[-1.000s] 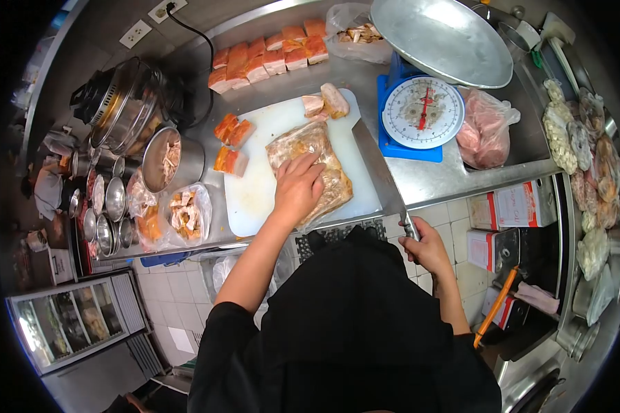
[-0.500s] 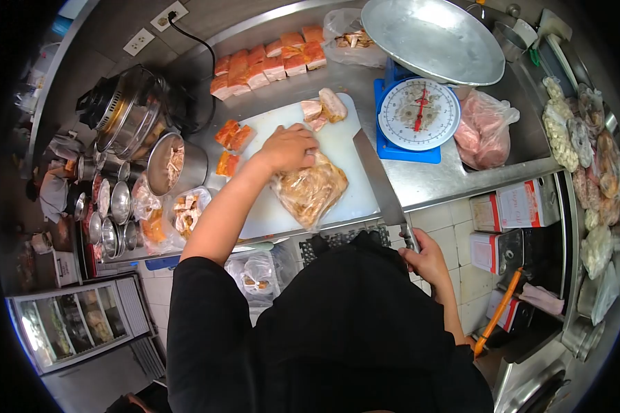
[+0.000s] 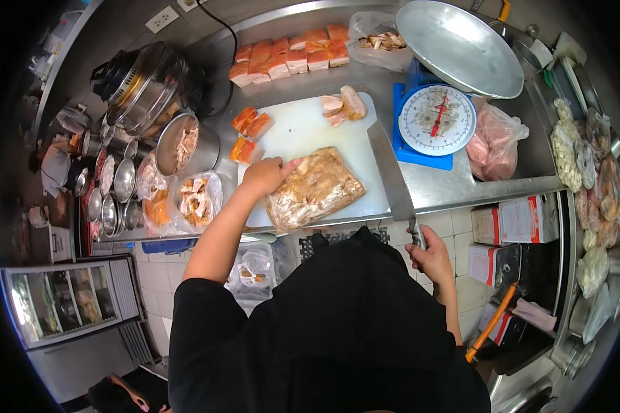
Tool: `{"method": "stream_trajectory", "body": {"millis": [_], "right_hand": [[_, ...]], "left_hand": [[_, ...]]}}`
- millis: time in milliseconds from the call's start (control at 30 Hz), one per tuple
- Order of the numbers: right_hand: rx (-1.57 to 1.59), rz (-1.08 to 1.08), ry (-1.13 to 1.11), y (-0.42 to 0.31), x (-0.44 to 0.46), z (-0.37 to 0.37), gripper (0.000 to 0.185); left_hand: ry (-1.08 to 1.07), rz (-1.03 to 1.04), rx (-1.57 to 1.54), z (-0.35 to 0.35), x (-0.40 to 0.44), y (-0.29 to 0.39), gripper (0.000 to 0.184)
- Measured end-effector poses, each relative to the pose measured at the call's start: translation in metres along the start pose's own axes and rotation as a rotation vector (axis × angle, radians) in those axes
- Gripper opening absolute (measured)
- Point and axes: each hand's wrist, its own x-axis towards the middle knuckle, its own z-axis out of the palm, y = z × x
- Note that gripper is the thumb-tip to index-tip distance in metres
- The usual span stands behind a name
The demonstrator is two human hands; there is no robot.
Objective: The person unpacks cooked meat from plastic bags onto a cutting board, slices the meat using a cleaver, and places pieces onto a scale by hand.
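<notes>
A clear plastic bag of browned meat lies flat on the white cutting board. My left hand is closed at the bag's upper left edge, fingers curled and thumb side resting on it. In my right hand is the handle of a broad-bladed knife. Its blade points up along the board's right edge. Pale cut meat pieces sit at the board's top right. Orange-skinned pork chunks are by the board's left side.
Rows of pork belly blocks line the back of the counter. To the right stand a blue dial scale and bagged raw meat. A metal pot and a container of meat pieces stand left. Another person's arm shows at lower left.
My left hand has moved from the top of the bag to its left edge. The bag now lies turned and spread flatter. My right hand still holds the knife.
</notes>
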Motion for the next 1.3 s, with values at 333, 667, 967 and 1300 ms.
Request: {"method": "stream_trajectory", "body": {"millis": [333,667,967,1300], "right_hand": [[-0.036,0.017,-0.001,0.0,-0.002,0.009,0.037],[-0.071,0.027,-0.048,-0.006,0.003,0.017,0.037],[-0.052,0.045,-0.035,-0.003,0.0,0.02,0.037],[-0.158,-0.003,0.004,-0.003,0.02,0.047,0.041]], "left_hand": [[-0.224,-0.135,-0.965,0.041,0.008,-0.101,0.046],[-0.444,-0.086,-0.84,0.006,0.008,-0.083,0.035],[-0.415,-0.071,-0.963,0.013,-0.005,-0.089,0.055],[0.196,-0.157,-1.858,0.085,-0.08,-0.007,0.081]]}}
